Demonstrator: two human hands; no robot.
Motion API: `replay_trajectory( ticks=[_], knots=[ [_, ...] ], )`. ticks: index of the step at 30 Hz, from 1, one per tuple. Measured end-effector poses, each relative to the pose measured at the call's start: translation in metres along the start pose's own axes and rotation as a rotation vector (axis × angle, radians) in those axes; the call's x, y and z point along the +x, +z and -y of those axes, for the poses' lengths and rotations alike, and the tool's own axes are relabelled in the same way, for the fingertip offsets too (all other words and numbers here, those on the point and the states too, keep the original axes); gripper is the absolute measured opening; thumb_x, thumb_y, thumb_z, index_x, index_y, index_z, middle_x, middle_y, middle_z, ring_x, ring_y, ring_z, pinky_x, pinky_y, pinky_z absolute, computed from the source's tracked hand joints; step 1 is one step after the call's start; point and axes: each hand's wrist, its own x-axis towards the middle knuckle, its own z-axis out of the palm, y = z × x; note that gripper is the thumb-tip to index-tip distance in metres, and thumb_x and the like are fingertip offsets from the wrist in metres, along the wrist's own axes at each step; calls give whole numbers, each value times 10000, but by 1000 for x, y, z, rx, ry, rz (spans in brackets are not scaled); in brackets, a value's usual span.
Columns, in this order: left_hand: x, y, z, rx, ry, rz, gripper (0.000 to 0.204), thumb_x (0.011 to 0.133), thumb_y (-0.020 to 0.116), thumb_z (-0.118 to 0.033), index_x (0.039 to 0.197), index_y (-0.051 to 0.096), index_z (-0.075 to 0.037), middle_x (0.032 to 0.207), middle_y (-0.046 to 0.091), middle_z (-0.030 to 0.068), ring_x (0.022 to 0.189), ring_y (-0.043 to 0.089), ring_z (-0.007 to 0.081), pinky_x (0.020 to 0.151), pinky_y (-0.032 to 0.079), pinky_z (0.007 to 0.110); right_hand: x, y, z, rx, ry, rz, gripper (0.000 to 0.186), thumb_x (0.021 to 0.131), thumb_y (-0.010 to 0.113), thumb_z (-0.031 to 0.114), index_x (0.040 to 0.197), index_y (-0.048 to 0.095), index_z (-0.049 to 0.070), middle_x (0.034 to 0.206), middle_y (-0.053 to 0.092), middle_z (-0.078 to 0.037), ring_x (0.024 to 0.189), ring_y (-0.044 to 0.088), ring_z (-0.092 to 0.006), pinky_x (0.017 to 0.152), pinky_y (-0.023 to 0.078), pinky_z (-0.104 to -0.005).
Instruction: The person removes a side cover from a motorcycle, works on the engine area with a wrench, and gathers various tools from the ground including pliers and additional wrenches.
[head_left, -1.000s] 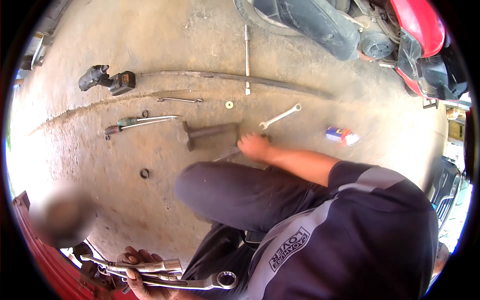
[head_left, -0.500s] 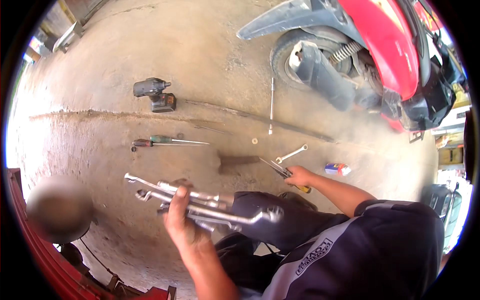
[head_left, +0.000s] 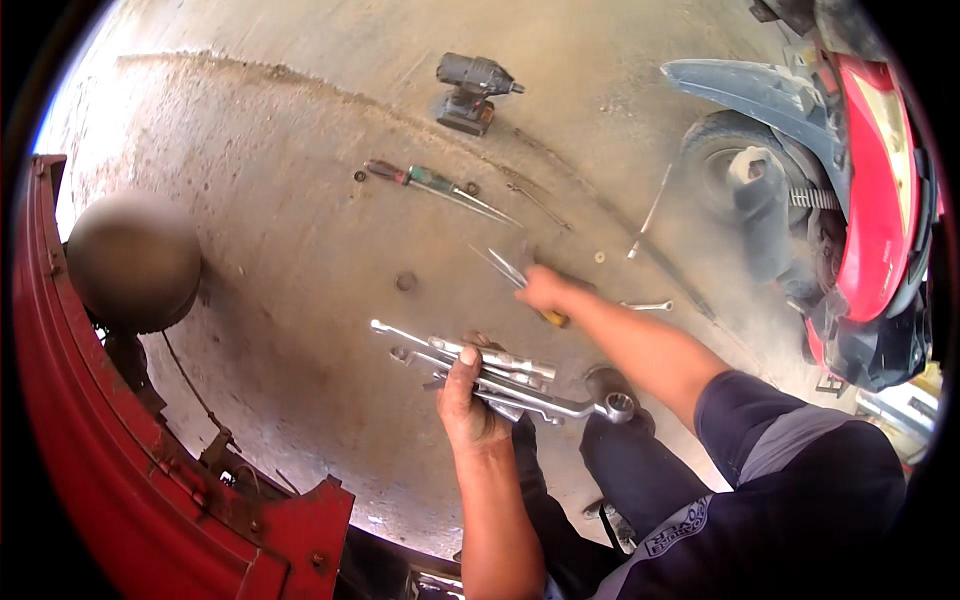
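Note:
My left hand (head_left: 468, 400) is closed round a bundle of shiny wrenches (head_left: 535, 398). Among them are a ring-ended wrench and a tubular socket piece, and the thumb presses across the top. Farther forward and to the right, my right hand (head_left: 545, 290) grips slim metal tools (head_left: 508, 266) with thin pointed shafts; a yellow handle end (head_left: 553, 318) sticks out below the fist. Their exact kind is hidden by the fingers. Beyond that hand lie a red-handled screwdriver (head_left: 385, 172) and a green-handled screwdriver (head_left: 425, 180). A combination wrench (head_left: 652, 306) lies past my right forearm.
A cordless impact wrench (head_left: 466, 95) lies on the concrete floor at the back. A long socket rod (head_left: 650, 215) and a washer (head_left: 600, 257) lie right of it. A red motorcycle (head_left: 870, 200) stands far right. Red metal framework (head_left: 130, 440) and a round dark object (head_left: 135, 260) are left.
The view has swung right-to-left across the floor, so the tools and motorcycle now appear farther right. Over the floor, my right hand has come left, toward the screwdrivers. Both hands keep their tools.

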Motion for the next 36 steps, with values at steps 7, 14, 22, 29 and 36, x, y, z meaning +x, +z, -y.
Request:
replay_trajectory(
  ticks=[7,14,22,29,36],
  knots=[
    [-11,-29,-3,-86,-7,-67,301,876,741,-266,1014,611,-32,915,607,70,780,627,228,694,575,389,132,-111,214,183,-248,-108,420,805,758,367,1102,719,73,1035,741,-168,969,716,-323,841,561,-421],
    [1,-36,1,-107,-17,-87,289,892,727,-258,1030,615,-31,843,619,83,773,637,197,679,562,342,94,-165,203,-106,-211,-488,447,809,768,375,1080,706,25,1009,735,-202,963,722,-329,841,568,-426],
    [10,-80,26,-135,-95,-71,329,831,783,-252,1008,628,-23,940,630,89,795,628,195,691,547,316,-116,-34,76,867,239,245,180,910,669,155,1042,643,36,909,682,-82,790,641,-172,695,526,-336],
    [15,-100,33,-41,-199,-31,351,834,773,-242,1043,599,-19,942,603,89,787,634,198,686,555,323,-172,8,56,1295,331,89,269,967,653,162,1190,565,41,957,666,-94,839,677,-215,733,571,-362],
    [18,-106,42,117,-212,-28,367,786,824,-202,1011,626,9,931,632,124,787,634,217,680,549,323,-199,3,31,1214,190,165,265,944,674,129,1175,574,47,953,611,-40,858,622,-149,766,516,-309]
  ],
)
